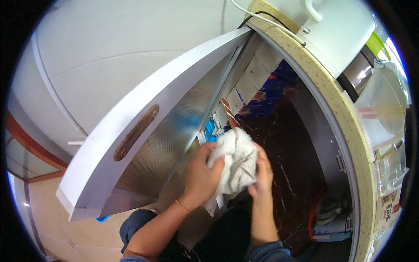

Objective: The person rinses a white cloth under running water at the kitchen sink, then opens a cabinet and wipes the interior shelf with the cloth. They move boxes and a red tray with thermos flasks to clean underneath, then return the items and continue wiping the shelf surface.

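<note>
A crumpled white cloth [236,163] is between my two hands, with a loose corner hanging below it. My left hand [204,172] grips its left side, thumb on top. Around its right edge curl the fingers of my right hand [262,170]. Both hands are in front of an open cabinet, whose dark red marbled shelf [278,154] lies behind the cloth. To the left, the cabinet door [176,131] stands open, with a ribbed translucent panel and a brown recessed handle [136,132].
White and blue packs [255,82] line the cabinet's far side. A pan lid [330,203] lies inside at the lower right. Along the right runs a speckled countertop edge [330,98], with a white appliance [340,36] and plastic bags [381,104] on it.
</note>
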Demonstrator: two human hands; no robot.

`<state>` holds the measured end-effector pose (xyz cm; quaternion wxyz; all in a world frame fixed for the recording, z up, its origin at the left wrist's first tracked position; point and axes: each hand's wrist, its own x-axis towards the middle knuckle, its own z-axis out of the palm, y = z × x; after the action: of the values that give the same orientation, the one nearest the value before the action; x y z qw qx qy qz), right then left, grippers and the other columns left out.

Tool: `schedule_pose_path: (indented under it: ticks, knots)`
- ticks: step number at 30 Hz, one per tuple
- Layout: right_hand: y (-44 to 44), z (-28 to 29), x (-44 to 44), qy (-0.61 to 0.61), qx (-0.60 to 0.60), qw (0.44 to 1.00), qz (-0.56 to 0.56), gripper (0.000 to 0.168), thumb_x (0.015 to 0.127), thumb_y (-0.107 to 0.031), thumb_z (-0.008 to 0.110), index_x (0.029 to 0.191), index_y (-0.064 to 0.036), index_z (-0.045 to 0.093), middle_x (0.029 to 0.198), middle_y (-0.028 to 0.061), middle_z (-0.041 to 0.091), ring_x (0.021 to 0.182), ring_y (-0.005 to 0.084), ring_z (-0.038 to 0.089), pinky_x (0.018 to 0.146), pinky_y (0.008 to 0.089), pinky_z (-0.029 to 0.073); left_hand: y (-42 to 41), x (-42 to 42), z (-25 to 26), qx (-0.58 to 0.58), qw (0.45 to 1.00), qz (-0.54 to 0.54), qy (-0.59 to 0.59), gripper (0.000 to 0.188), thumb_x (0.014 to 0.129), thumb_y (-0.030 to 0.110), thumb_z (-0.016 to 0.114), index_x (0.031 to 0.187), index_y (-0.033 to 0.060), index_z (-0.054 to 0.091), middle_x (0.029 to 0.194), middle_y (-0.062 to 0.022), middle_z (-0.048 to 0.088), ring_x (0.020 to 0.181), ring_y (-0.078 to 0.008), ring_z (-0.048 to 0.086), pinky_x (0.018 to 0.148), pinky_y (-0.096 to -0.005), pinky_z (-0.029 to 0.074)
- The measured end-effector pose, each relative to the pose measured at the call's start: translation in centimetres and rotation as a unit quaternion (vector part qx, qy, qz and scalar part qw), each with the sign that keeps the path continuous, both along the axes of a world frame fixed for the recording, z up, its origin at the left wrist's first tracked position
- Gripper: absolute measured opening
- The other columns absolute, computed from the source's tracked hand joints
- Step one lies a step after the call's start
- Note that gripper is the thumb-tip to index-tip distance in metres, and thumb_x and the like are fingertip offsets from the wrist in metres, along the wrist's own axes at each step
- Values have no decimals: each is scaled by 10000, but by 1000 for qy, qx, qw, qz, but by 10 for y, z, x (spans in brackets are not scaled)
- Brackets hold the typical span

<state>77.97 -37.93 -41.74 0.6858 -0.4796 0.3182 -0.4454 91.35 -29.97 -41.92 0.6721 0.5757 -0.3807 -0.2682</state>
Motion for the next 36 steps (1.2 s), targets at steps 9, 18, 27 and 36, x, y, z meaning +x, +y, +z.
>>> schedule_pose_path:
  ticks: [9, 18, 27, 36]
  knots:
    - [-45, 18, 60, -223, 82, 965, 110, 437, 876, -314, 417, 1199, -22, 451, 1190, 158, 500, 1067, 292, 505, 936, 413, 390, 10, -5, 7, -165, 901, 84, -393, 427, 615, 85, 536, 1041, 60, 560, 1167, -102, 519, 1146, -341, 401, 943, -472, 280]
    - [-216, 122, 160, -223, 12, 975, -16, 344, 881, -326, 313, 970, -72, 527, 915, 121, 531, 610, 174, 510, 538, 318, 445, 8, -6, -11, -106, 970, 11, -218, 333, 637, -11, 517, 968, -2, 545, 1088, -146, 529, 1073, -340, 447, 912, -413, 371]
    - [-151, 84, 96, -409, -107, 814, 399, 441, 846, -384, 465, 1060, -2, 411, 811, 82, 409, 638, 153, 392, 446, 261, 403, 26, 0, -7, -61, 981, 23, -183, 333, 637, -15, 508, 969, 4, 535, 1051, -143, 542, 1058, -321, 462, 914, -400, 374]
    - [-57, 17, 35, -163, -38, 970, 175, 498, 845, -275, 429, 1249, 12, 381, 1183, 156, 510, 1059, 256, 525, 915, 373, 416, 6, 8, -21, -44, 999, -13, 22, 298, 760, 43, 501, 1053, 11, 541, 1033, -114, 575, 970, -231, 526, 843, -335, 405]
